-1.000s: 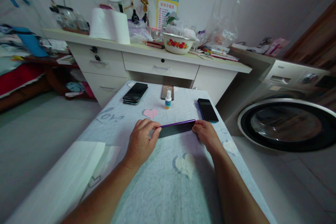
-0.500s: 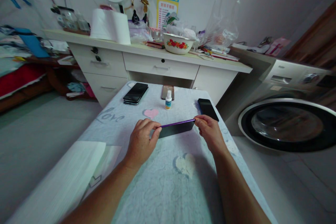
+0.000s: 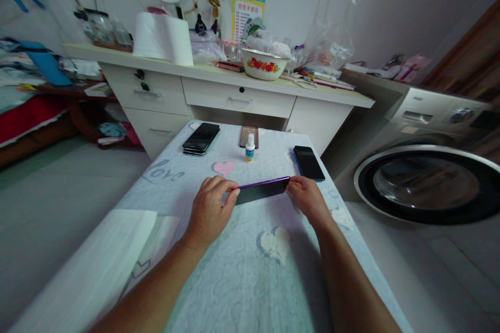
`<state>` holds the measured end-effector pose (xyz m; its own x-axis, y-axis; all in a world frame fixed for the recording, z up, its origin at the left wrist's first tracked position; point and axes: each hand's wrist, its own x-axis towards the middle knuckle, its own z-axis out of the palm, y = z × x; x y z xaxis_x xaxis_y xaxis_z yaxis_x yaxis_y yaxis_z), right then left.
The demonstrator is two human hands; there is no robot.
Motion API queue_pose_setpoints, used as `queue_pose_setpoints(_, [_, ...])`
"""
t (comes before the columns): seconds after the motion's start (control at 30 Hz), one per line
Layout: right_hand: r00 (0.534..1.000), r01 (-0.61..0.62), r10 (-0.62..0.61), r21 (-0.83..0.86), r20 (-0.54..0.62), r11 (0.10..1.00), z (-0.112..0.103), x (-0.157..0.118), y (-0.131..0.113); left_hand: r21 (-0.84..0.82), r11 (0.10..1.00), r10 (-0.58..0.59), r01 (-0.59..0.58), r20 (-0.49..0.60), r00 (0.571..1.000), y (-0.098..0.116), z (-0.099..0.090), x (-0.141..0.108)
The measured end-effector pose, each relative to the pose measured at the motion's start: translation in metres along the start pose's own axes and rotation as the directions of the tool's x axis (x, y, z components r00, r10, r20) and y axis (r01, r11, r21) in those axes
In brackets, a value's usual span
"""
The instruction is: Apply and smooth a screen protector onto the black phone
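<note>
We see the cloth-covered table [image 3: 242, 270] reaching toward the white desk [image 3: 230, 83]. On it, our left hand [image 3: 211, 208] and right hand [image 3: 308, 197] are apart, clamped on opposite ends of the purple-edged smartphone [image 3: 262, 191], tilted up on its long side. Beyond it stand the stacked phones [image 3: 201, 138], the black-screened phone [image 3: 309, 163] near our right hand, and the small spray bottle [image 3: 250, 149].

Left hand [image 3: 210, 209]: bare; thumb and fingers rounded at the tips. Right hand [image 3: 308, 200]: bare; knuckles form a smooth, rounded ridge. Left forearm [image 3: 156, 276] and right forearm [image 3: 347, 270]: both bare over the visible length, narrow at the wrist and broader toward the lower edge of the view. Nail detail: too small to tell.
</note>
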<state>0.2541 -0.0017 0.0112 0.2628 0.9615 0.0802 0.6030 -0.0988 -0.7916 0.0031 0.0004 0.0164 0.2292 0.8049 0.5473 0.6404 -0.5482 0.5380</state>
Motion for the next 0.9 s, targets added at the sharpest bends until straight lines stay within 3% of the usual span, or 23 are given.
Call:
queue_pose_setpoints(0.3, [0.999,0.022,-0.013,-0.240,0.042,0.970,0.0030,-0.0032,-0.0052,0.007,1.000,0.003,-0.003,-0.001,1.000,0.0004,0.0000,0.0009])
queue_pose_setpoints(0.57, [0.999,0.033,-0.025,-0.268,0.034,0.963,0.0023,-0.0041,-0.0084,0.006,1.000,0.000,0.000,0.000,1.000,-0.0001,0.0000,0.0003])
queue_pose_setpoints(0.9, [0.993,0.034,-0.029,0.037,-0.112,0.999,-0.0014,0.0007,-0.0044,0.006,1.000,0.002,-0.002,-0.001,1.000,0.0010,-0.0004,0.0004])
